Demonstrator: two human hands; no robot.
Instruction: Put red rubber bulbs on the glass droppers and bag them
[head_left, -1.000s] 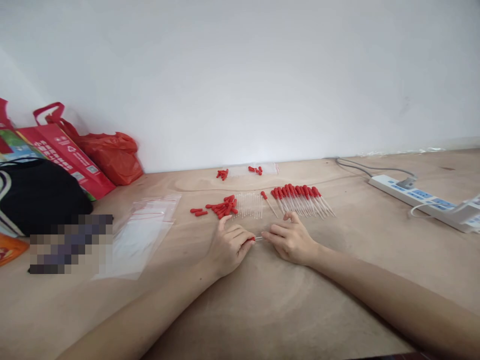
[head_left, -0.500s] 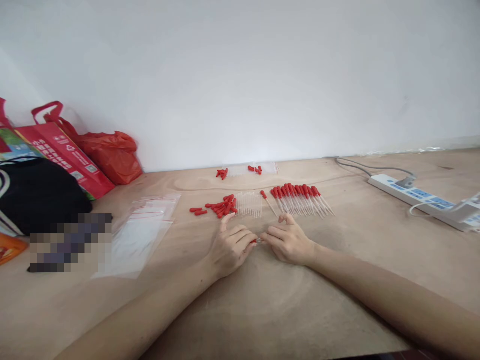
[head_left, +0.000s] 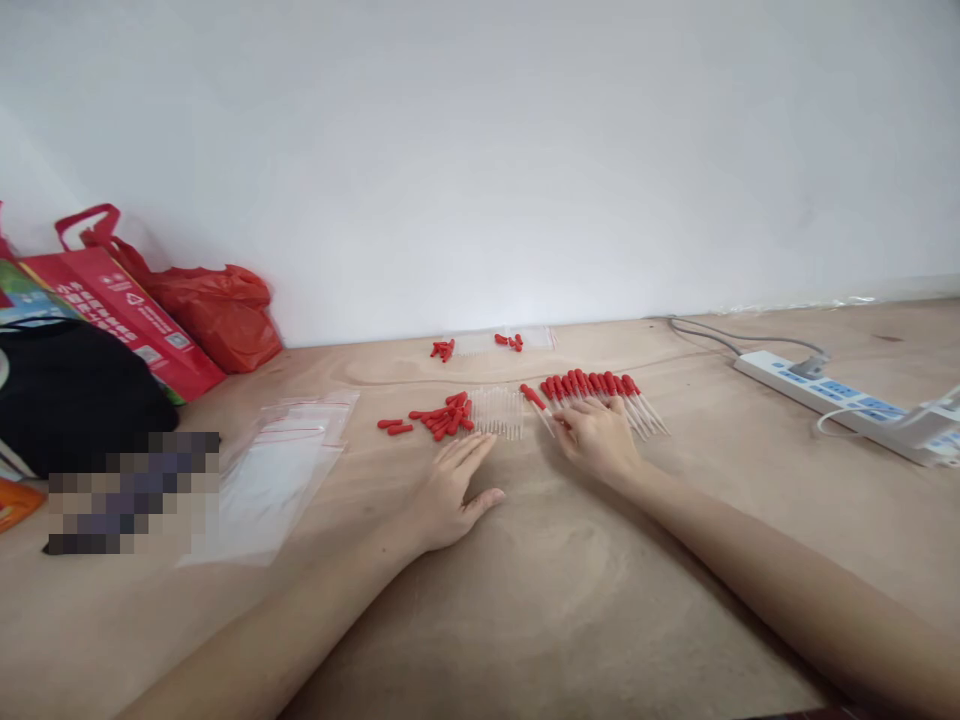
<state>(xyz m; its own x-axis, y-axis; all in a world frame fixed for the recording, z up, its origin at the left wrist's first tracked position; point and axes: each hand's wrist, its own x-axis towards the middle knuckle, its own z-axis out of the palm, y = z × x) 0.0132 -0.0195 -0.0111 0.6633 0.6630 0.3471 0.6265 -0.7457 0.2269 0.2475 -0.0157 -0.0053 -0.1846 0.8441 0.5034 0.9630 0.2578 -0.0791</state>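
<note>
when taking the row of clear tubes (head_left: 499, 411) as landmark, find left hand (head_left: 450, 497) just nearside, palm down over the wooden table (head_left: 600, 610). record fingers extended and close together, thumb spread well away, hand open, with fingertips just beside the near ends of the row and holding nothing visible.

log right hand (head_left: 601, 438) to the right of the row and slightly nearside, fingers bent, fingertips lowered at the stem end of a nearest red-capped dropper (head_left: 533, 396), just right of the row. cannot tell from this view whether gripping or merely touching.

further right of the row, note a fan of red-capped droppers (head_left: 592, 384), lying side by side with bulbs pointing away, stems partly hidden behind right hand. immediately left of the row, note a pile of loose red bulbs (head_left: 448, 416), and beyond, also to the left, two separate red bulbs (head_left: 400, 429).

behind the row, near the wall (head_left: 480, 170), see a small clear bag (head_left: 538, 338) with far red bulbs (head_left: 442, 350) at the left end. well left of the row, register flat clear bags (head_left: 281, 470), then a black bag (head_left: 79, 395) and a red plastic bag (head_left: 236, 315). well right of the row, register a white power strip (head_left: 832, 388).
</note>
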